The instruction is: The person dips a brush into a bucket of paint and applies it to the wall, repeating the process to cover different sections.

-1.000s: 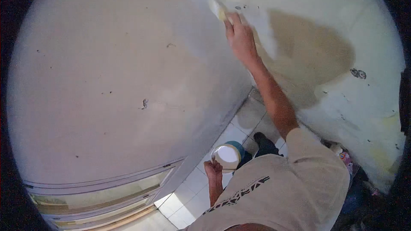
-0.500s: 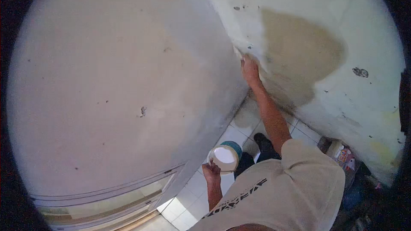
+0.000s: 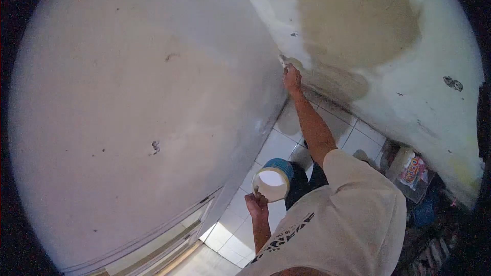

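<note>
My right hand [image 3: 292, 77] is closed on a small brush [image 3: 283, 61] whose tip touches the wall corner. Low beside my body, my left hand [image 3: 257, 204] grips the rim of a blue-green bucket [image 3: 280, 166] with a pale rim and white contents. The right-hand wall [image 3: 399, 84] has a large tan patch [image 3: 358, 20] above and to the right of my right hand. A grey-white wall [image 3: 153, 92] fills the left side.
White floor tiles [image 3: 276, 145] lie below the corner. At the lower right a box holds a colourful packet [image 3: 410, 169], with dark items [image 3: 424, 212] beside it. A framed window or door edge [image 3: 163, 245] runs along the lower left.
The view has shifted, and more floor shows below the corner. My right hand has moved down along the corner with the brush. My left hand still holds the bucket.
</note>
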Demonstrator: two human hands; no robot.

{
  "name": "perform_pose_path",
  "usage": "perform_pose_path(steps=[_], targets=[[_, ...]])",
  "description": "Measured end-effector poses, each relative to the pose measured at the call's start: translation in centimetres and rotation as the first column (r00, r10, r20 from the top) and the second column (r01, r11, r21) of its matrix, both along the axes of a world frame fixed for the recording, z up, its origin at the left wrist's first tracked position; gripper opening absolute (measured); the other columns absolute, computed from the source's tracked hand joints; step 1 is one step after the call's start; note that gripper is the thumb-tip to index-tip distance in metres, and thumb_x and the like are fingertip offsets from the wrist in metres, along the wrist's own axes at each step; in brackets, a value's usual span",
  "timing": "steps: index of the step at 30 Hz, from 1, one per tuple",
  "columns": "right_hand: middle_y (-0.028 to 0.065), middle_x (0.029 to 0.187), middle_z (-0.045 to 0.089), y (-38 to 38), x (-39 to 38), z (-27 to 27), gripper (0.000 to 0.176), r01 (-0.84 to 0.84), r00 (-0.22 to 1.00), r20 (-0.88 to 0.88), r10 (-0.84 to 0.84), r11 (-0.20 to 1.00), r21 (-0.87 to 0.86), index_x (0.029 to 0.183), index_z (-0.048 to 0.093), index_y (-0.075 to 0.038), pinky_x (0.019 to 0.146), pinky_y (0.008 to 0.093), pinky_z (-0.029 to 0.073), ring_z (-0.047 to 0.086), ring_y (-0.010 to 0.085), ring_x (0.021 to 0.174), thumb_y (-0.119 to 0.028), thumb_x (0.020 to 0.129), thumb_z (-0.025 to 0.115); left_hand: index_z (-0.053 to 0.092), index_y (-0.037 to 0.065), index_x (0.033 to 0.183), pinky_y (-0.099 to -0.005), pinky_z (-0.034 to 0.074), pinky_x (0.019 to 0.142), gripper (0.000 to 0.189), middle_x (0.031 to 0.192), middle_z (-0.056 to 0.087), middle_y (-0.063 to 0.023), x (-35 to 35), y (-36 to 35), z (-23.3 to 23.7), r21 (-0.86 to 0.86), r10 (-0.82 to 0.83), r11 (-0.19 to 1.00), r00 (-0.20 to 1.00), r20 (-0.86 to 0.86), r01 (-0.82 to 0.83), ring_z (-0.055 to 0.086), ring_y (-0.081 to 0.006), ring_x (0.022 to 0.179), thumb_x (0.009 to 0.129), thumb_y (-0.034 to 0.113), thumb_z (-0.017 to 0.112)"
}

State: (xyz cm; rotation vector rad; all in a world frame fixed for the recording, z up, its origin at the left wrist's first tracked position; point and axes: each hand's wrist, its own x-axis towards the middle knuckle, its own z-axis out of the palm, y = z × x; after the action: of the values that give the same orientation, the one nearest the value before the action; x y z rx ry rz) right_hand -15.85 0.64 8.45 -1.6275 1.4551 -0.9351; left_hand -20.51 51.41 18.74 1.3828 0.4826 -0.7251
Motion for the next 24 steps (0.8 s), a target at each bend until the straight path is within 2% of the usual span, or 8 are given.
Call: perform_pose_path(steps=[1, 3, 7, 11, 16, 19, 21, 24], targets=[[0.0258, 0.083, 0.062, -1.0, 0.5, 0.8, 0.020, 0.005, 1.000, 0.005, -0.005, 1.000, 0.001, 0.100, 0.060, -0.001, 0.069, 0.0453, 0.049, 0.063, 0.0415, 0.081, -0.018, 0.090, 0.058, 0.057, 0.004, 0.097, -0.0277, 0.027, 0.044, 0.034, 0.055, 0.033, 0.0038, 0.4, -0.5, 0.5, 0.001, -0.005, 1.000, 1.000, 0.005, 0.005, 0.028, -0.0109, 0.042, 0.093, 0.032, 0.037], [0.0248, 0.081, 0.063, -2.6, 1.4, 2.8, 0.022, -0.019, 1.000, -0.009, 0.017, 0.960, -0.281, 0.101, 0.062, 0.000, 0.069, 0.0448, 0.049, 0.063, 0.0414, 0.080, -0.018, 0.087, 0.060, 0.058, 0.004, 0.097, -0.0272, 0.025, 0.043, 0.033, 0.054, 0.032, 0.0041, -0.1, -0.7, 1.6, -0.083, 0.060, 0.994, 0.991, -0.120, -0.070, 0.027, -0.0108, 0.041, 0.091, 0.031, 0.039], [0.0233, 0.080, 0.065, -2.5, -1.4, 16.7, 0.024, -0.035, 0.998, 0.054, 0.042, 0.991, -0.125, 0.106, 0.065, -0.001, 0.068, 0.0414, 0.050, 0.065, 0.0353, 0.075, -0.016, 0.088, 0.060, 0.058, 0.004, 0.097, -0.0258, 0.024, 0.042, 0.033, 0.053, 0.031, 0.0043, 1.2, -0.6, 0.9, -0.105, -0.052, 0.994, 0.988, -0.145, 0.037, 0.026, -0.0101, 0.040, 0.091, 0.030, 0.039], [0.0166, 0.088, 0.070, 1.3, -5.3, 32.2, 0.024, -0.043, 0.889, 0.395, 0.233, 0.900, -0.433, 0.109, 0.068, -0.005, 0.069, 0.0318, 0.051, 0.066, 0.0174, 0.072, -0.013, 0.088, 0.063, 0.057, 0.003, 0.102, -0.0248, 0.025, 0.041, 0.034, 0.052, 0.029, 0.0045, 1.5, -1.0, 1.4, -0.109, -0.067, 0.993, 0.987, -0.145, 0.051, 0.025, -0.0091, 0.040, 0.091, 0.029, 0.039], [0.0121, 0.101, 0.070, 0.6, -6.5, 41.8, 0.028, -0.012, 0.818, 0.389, 0.424, 0.689, -0.725, 0.114, 0.068, -0.011, 0.080, 0.0298, 0.052, 0.069, 0.0195, 0.085, -0.016, 0.086, 0.066, 0.055, 0.003, 0.105, -0.0247, 0.025, 0.040, 0.034, 0.053, 0.030, 0.0050, 1.5, -0.7, 1.5, -0.176, -0.108, 0.981, 0.988, -0.114, 0.086, 0.025, -0.0092, 0.040, 0.092, 0.029, 0.038], [0.0112, 0.106, 0.069, -0.9, -6.3, 40.4, 0.028, -0.151, 0.928, 0.124, 0.352, 0.658, -0.738, 0.114, 0.068, -0.013, 0.082, 0.0328, 0.052, 0.068, 0.0251, 0.089, -0.018, 0.086, 0.066, 0.055, 0.003, 0.105, -0.0255, 0.024, 0.039, 0.035, 0.053, 0.030, 0.0049, 1.4, -1.4, 0.8, -0.079, 0.057, 0.995, 0.996, -0.065, -0.063, 0.026, -0.0093, 0.041, 0.092, 0.030, 0.038], [0.0113, 0.102, 0.069, -1.7, -6.0, 34.4, 0.027, -0.225, 0.931, 0.057, 0.361, 0.689, -0.690, 0.111, 0.069, -0.012, 0.080, 0.0352, 0.053, 0.067, 0.0312, 0.086, -0.017, 0.085, 0.065, 0.054, 0.003, 0.106, -0.0262, 0.025, 0.040, 0.035, 0.053, 0.030, 0.0046, 2.1, -0.5, -0.3, -0.178, -0.037, 0.984, 0.991, -0.127, 0.014, 0.028, -0.0092, 0.042, 0.093, 0.030, 0.037], [0.0129, 0.091, 0.069, -3.6, -6.3, 22.9, 0.025, -0.463, 0.887, -0.293, 0.358, 0.696, -0.549, 0.106, 0.070, -0.010, 0.077, 0.0402, 0.052, 0.066, 0.0328, 0.082, -0.016, 0.082, 0.064, 0.055, 0.004, 0.105, -0.0264, 0.026, 0.041, 0.034, 0.053, 0.030, 0.0046, 1.1, -2.1, 1.0, -0.126, -0.033, 0.992, 0.998, -0.057, 0.025, 0.028, -0.0091, 0.043, 0.093, 0.029, 0.035]])
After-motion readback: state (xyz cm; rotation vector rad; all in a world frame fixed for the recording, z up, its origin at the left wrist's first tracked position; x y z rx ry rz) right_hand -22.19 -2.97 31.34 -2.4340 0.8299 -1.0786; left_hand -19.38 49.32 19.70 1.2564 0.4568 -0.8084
